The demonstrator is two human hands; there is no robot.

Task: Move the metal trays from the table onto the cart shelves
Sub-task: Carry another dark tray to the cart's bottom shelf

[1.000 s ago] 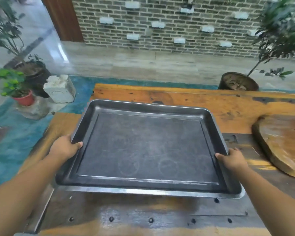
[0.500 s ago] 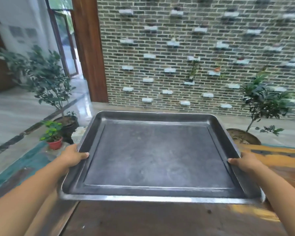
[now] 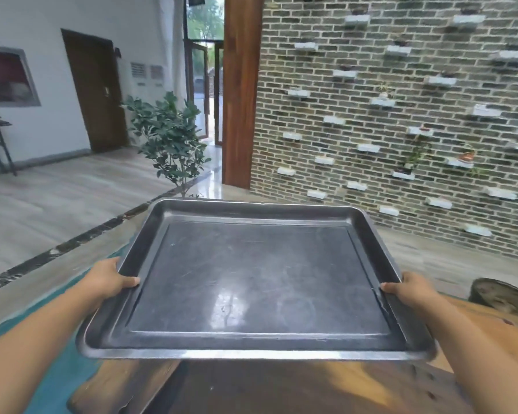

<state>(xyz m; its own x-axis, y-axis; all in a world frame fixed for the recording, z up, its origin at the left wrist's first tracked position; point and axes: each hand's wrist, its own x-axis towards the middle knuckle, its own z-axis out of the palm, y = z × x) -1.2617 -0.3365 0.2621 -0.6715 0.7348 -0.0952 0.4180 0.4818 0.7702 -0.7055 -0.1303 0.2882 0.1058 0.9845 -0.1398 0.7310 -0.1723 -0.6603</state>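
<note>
A person holds one metal tray (image 3: pixel 257 282) out in front of the chest, raised clear of the worktop (image 3: pixel 281 389), whose wooden surface shows below and nearer than the tray's front rim. The tray sits roughly level and is empty, so holding it flat seems a matter of balance and control rather than of keeping anything from sliding. Taking it at the middle of its two short sides spreads the weight evenly between the arms, and that probably explains the grip: a wide, shallow sheet like this would twist or dip if held by one edge only.

The left hand (image 3: pixel 108 279) is closed on the tray's left rim, thumb lying over the top of the sloped wall and pointing inward, the other fingers hidden underneath. The right hand (image 3: pixel 410 289) mirrors it on the right rim, thumb on top, fingers out of sight below. Both hands are clamped on the tray, neither slack nor spread.

Beyond the tray, ahead of the hands, stand a brick wall (image 3: pixel 401 115), a leafy potted plant (image 3: pixel 171 141) and an open doorway. No cart is in view, so the tray appears to be in transit, and where the shelves lie cannot be told.
</note>
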